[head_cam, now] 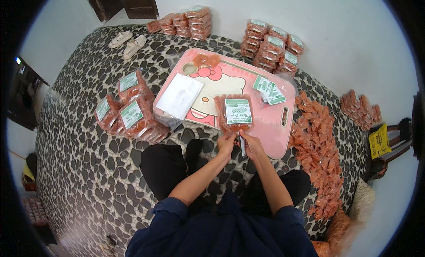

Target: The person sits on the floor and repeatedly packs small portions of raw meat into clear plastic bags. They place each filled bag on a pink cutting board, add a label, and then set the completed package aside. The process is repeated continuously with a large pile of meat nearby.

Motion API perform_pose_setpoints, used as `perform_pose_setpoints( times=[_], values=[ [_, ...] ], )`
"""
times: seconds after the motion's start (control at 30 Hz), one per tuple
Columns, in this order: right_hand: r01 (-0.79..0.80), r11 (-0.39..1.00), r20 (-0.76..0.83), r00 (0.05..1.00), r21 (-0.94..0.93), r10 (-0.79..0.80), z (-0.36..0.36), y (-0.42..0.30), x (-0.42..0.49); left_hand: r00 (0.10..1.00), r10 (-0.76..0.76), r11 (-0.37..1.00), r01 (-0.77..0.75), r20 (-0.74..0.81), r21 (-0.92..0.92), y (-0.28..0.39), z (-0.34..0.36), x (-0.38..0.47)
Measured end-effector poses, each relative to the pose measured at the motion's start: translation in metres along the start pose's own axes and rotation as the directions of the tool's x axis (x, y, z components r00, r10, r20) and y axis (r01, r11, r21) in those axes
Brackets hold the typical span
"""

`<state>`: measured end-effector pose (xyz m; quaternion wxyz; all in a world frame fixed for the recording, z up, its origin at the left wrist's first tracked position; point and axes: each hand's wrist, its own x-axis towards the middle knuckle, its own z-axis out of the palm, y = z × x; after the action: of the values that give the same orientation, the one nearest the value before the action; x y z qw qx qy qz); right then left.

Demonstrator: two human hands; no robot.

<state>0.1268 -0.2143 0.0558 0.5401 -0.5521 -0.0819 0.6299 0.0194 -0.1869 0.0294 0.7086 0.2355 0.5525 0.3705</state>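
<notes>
A clear plastic pack of small orange-brown packets [234, 119] lies on the near edge of a pink folding table [265, 135]. A green-and-white printed label [238, 107] shows on its upper face. My left hand [227, 143] pinches the gathered plastic at the pack's near edge. In my right hand [251, 143] is a slim metal stapler [242, 146], its front end at that same plastic edge. Both hands almost meet there. Whether the stapler's jaws are pressed together cannot be made out.
White plastic bags [180, 95], loose labels [270, 91] and two round orange pieces [206, 60] rest on the table. Labelled packs [132, 115] stand at left, with more stacks [272, 47] along the wall. Loose small packets [315, 140] cover the floor at right. Shoes [127, 44] sit at far left.
</notes>
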Motion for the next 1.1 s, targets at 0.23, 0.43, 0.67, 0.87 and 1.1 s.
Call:
perform_pose_setpoints(
  times=[0.23, 0.43, 0.67, 0.87, 1.1],
  values=[
    [-0.027, 0.999, -0.036, 0.999, 0.022, 0.028, 0.006, -0.006, -0.002, 0.997, 0.077, 0.997, -0.078, 0.007, 0.018, 0.000, -0.002, -0.004],
    [-0.004, 0.997, -0.136, 0.991, 0.076, 0.014, 0.011, -0.003, 0.000, 0.995, 0.103, 0.992, -0.102, -0.008, 0.081, 0.002, 0.000, -0.008],
    [0.087, 0.996, -0.229, 0.970, 0.025, -0.079, 0.014, 0.010, 0.003, 0.993, 0.117, 0.990, -0.120, 0.034, 0.071, -0.005, -0.001, -0.009],
    [0.041, 0.992, -0.041, 0.998, -0.118, -0.046, -0.011, 0.000, -0.007, 0.998, 0.054, 0.997, -0.052, -0.025, 0.065, -0.002, -0.005, 0.004],
    [0.351, 0.103, 0.143, 0.608, -0.931, -0.781, -0.042, -0.024, -0.002, 0.992, -0.114, 0.993, 0.116, 0.061, -0.018, 0.018, -0.007, 0.002]
  ],
)
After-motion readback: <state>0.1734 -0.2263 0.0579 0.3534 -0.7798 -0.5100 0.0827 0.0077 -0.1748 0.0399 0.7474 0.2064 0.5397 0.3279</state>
